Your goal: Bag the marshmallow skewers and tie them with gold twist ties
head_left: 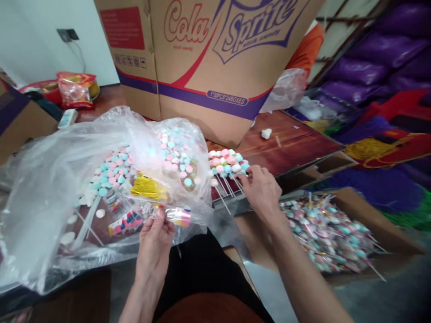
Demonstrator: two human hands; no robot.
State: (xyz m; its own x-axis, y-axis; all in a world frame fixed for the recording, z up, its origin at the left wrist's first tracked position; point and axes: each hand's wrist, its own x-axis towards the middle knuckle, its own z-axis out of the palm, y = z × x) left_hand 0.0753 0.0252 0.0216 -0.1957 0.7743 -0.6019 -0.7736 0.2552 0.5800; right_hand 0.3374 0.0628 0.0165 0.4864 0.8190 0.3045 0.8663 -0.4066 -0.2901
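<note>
Pinched between thumb and fingers of my left hand (pixel 156 235) is a small clear printed wrapper (pixel 181 217), its pink and yellow end pointing right. My right hand (pixel 261 188) is closed on a candy stick at the right end of a row of candy sticks (pixel 227 162). These carry pastel pink, blue and white candies, with thin white sticks hanging over the table edge. Left of them, a big clear plastic bag (pixel 111 121) lies around loose pastel candies (pixel 116 168). Gold twist ties (pixel 147 187) and more printed wrappers (pixel 127 222) lie near my left hand.
A tall cardboard carton (pixel 202 89) stands behind the candies on the brown table (pixel 303 139). Down to the right, an open cardboard box (pixel 357 202) holds many wrapped candy sticks (pixel 330 233). A red snack packet (pixel 76 89) sits back left. Purple sacks (pixel 380 54) are stacked far right.
</note>
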